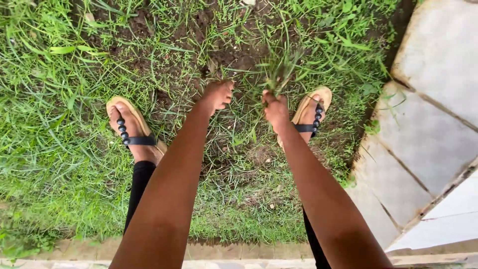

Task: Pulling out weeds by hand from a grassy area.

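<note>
Head view | my left hand [217, 95] hangs loose, fingers curled on nothing, just above bare soil [234, 55] | my right hand [275, 108] is clenched round a grass tuft [281, 72] between my sandals | best, I judge: grasp low at the roots, pull straight | containers: none visible | paving slabs [433, 129] lie right.

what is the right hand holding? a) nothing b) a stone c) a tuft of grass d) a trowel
c: the right hand is closed around a tuft of grass that sticks up from its grip, while the left hand reaches toward the bare soil.
</note>
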